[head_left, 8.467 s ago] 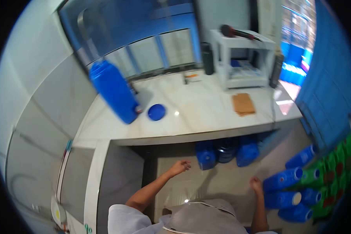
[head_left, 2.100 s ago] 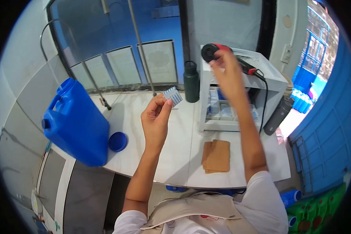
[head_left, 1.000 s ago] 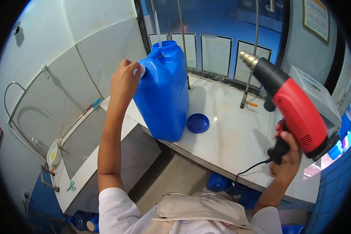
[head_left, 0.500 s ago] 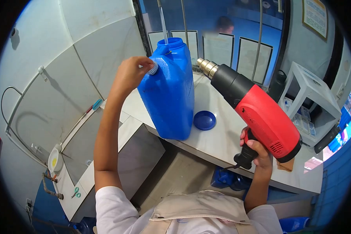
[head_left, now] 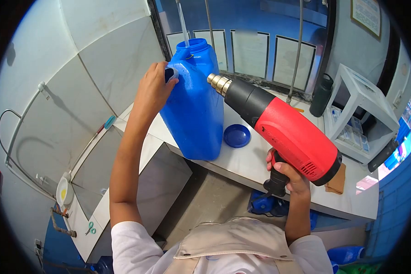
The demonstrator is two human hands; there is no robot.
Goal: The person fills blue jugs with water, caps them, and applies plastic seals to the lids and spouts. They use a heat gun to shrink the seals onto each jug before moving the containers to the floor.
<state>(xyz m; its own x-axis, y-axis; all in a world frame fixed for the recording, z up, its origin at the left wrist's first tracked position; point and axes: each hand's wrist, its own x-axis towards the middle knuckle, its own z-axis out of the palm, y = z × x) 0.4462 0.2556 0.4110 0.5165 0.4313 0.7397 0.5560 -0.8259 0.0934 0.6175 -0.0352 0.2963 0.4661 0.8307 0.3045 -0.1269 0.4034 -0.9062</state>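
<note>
A tall blue water jug (head_left: 194,114) stands on the white counter, its wide mouth uncovered. At its upper left shoulder my left hand (head_left: 151,89) is closed, fingers and thumb pinching a small pale cap-like ring (head_left: 175,74) with a dark middle. My right hand (head_left: 293,176) is wrapped round the black handle of a red and black heat gun (head_left: 287,132). The gun's metal nozzle (head_left: 219,84) points up and left, overlapping the jug's right edge in this view. A dark blue round lid (head_left: 237,136) lies on the counter right of the jug.
A narrow clear column (head_left: 183,23) runs down into the jug's mouth. Along the counter are a white rack (head_left: 360,112), a dark bottle (head_left: 321,96) and a brown cloth (head_left: 336,179). Green scissors (head_left: 91,228) and a white bowl (head_left: 64,192) sit on the left ledge.
The heat gun has moved left, its nozzle now closer to the jug. My left hand has turned, and the ring it pinches now shows its dark middle. The view has shifted slightly.
</note>
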